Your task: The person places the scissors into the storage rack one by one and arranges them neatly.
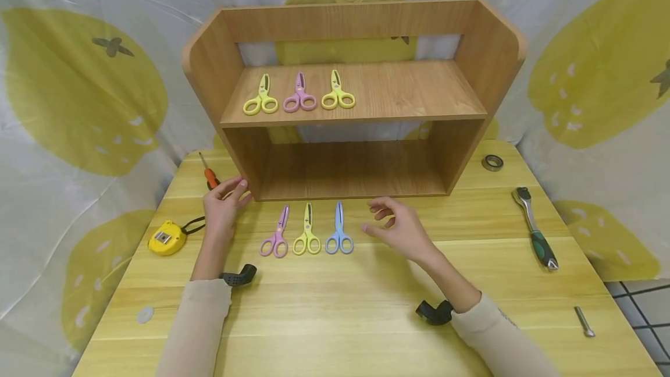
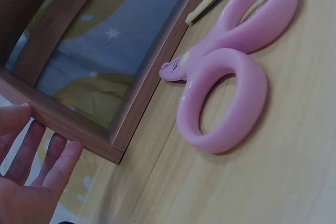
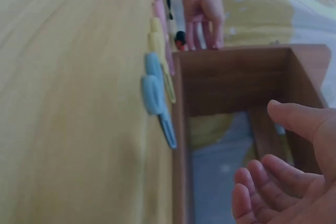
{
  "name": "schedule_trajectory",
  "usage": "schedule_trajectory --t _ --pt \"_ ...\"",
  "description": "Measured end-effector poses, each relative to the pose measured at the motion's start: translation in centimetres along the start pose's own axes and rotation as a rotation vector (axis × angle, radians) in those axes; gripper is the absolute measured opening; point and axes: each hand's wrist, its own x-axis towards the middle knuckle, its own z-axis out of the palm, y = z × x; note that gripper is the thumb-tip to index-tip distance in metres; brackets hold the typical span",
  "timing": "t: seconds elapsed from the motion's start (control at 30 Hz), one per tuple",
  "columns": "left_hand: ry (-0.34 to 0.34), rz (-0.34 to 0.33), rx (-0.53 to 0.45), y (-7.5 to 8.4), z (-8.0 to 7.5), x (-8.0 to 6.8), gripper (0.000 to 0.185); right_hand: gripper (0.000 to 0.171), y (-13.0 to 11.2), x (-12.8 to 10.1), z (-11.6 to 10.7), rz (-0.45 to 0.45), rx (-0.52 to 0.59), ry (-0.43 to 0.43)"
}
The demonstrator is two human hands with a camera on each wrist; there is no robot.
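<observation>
My left hand (image 1: 222,205) is at the lower left corner of the wooden shelf (image 1: 356,196), its fingertips against the side panel. Loosely bent and holding nothing, my right hand (image 1: 400,228) hovers in front of the shelf, right of the blue scissors (image 1: 339,231). Between the hands, pink scissors (image 1: 277,234), yellow scissors (image 1: 307,231) and the blue pair lie in a row on the table, blades toward the shelf. On the upper board rest yellow scissors (image 1: 262,98), pink scissors (image 1: 300,96) and more yellow scissors (image 1: 337,95).
A yellow tape measure (image 1: 167,238), an orange-handled screwdriver (image 1: 210,176) and a pale washer (image 1: 145,314) lie on the left of the table (image 1: 324,324). At the right are a metal ring (image 1: 492,162), a ratchet wrench (image 1: 535,228) and a bolt (image 1: 584,323).
</observation>
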Motion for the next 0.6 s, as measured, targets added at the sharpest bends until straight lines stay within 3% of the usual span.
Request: schedule_trajectory --t 0.6 --pt "0.009 0.004 -0.001 0.1 0.1 0.0 0.027 0.058 2.1 0.3 3.7 0.078 0.039 -0.105"
